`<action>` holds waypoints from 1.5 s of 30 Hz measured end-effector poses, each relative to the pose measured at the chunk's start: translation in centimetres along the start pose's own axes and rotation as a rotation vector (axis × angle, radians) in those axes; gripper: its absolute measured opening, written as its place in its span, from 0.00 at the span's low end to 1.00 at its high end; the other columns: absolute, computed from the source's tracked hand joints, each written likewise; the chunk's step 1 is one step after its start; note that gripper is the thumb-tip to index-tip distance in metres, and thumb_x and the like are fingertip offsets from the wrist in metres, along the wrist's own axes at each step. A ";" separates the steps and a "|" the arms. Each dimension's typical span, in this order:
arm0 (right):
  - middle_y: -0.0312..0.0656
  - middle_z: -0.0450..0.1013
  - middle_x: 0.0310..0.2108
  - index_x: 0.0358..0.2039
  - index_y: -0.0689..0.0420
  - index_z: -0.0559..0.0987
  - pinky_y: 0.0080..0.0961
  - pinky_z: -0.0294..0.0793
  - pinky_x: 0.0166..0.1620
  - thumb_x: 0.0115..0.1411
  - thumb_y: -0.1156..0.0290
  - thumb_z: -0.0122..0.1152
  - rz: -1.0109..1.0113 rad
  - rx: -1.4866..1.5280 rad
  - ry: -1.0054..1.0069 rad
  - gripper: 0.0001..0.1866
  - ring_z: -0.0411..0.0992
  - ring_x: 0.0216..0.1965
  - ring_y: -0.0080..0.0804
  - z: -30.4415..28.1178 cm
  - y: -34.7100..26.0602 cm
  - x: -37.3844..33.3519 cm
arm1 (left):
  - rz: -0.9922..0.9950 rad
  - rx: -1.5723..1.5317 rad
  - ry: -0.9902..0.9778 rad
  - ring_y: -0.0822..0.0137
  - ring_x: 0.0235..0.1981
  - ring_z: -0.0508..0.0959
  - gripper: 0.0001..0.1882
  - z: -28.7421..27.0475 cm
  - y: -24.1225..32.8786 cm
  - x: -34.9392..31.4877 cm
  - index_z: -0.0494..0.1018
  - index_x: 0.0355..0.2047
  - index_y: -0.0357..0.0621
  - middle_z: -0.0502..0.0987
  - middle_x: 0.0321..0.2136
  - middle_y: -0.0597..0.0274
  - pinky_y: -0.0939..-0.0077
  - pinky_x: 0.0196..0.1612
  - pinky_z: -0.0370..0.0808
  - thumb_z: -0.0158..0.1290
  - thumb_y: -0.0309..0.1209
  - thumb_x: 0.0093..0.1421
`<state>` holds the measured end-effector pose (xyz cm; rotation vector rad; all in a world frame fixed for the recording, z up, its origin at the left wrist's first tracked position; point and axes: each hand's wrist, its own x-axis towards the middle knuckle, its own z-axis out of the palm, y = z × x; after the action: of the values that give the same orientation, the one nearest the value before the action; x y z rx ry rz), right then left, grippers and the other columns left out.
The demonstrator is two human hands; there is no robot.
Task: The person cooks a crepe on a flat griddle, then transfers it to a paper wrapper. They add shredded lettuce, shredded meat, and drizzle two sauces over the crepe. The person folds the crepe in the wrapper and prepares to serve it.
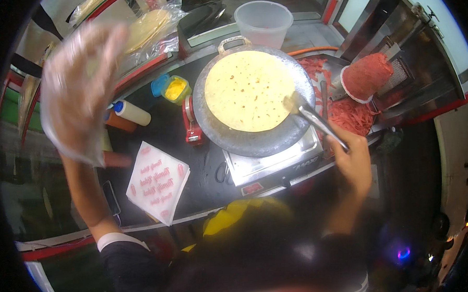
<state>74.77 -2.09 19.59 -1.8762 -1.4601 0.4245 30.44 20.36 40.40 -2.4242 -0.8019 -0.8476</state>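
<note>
A round pale flatbread [247,90] with brown spots lies flat on a wide round metal pan [244,137]. My right hand [354,164] grips long metal tongs [316,120]. The tong tips pinch the flatbread's right edge. My left hand [80,85] is raised high at the left, blurred, inside a loose clear plastic glove. Its fingers are spread and hold nothing. It hovers above two squeeze bottles [132,113].
The pan sits on a steel burner [274,162]. White printed paper sheets [159,181] lie left of it, with a tub of yellow sauce [175,88] behind. Also here: a bag of flatbreads [150,25], a clear plastic tub [264,20], red shaved meat [354,114] and a meat cone [367,75].
</note>
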 end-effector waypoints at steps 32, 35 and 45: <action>0.42 0.88 0.43 0.63 0.63 0.86 0.27 0.78 0.46 0.73 0.73 0.70 -0.291 -0.054 -0.215 0.20 0.77 0.39 0.21 0.8 0.1 10.0 | -1.875 0.406 -0.355 0.31 0.45 0.88 0.43 7.5 6.6 -56.6 0.88 0.39 0.35 0.89 0.42 0.37 0.34 0.48 0.79 0.41 0.65 0.79; 0.32 0.76 0.27 0.56 0.69 0.88 0.26 0.71 0.37 0.75 0.67 0.69 0.022 -0.035 -0.255 0.18 0.69 0.34 0.16 -4.7 -0.8 8.9 | -1.796 0.446 -0.344 0.31 0.45 0.88 0.43 7.9 6.4 -59.4 0.89 0.39 0.36 0.89 0.42 0.37 0.35 0.48 0.80 0.41 0.65 0.79; 0.25 0.71 0.27 0.42 0.70 0.88 0.25 0.61 0.32 0.76 0.61 0.70 -0.014 0.216 -0.400 0.19 0.65 0.29 0.16 3.8 2.2 13.3 | -1.770 0.437 -0.333 0.33 0.44 0.88 0.40 8.7 6.1 -61.8 0.89 0.40 0.35 0.89 0.41 0.35 0.37 0.49 0.81 0.44 0.62 0.79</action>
<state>77.95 11.44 17.60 -1.6692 -1.6053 0.9544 -1.78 -2.19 -8.50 -0.9521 -2.8945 -0.5389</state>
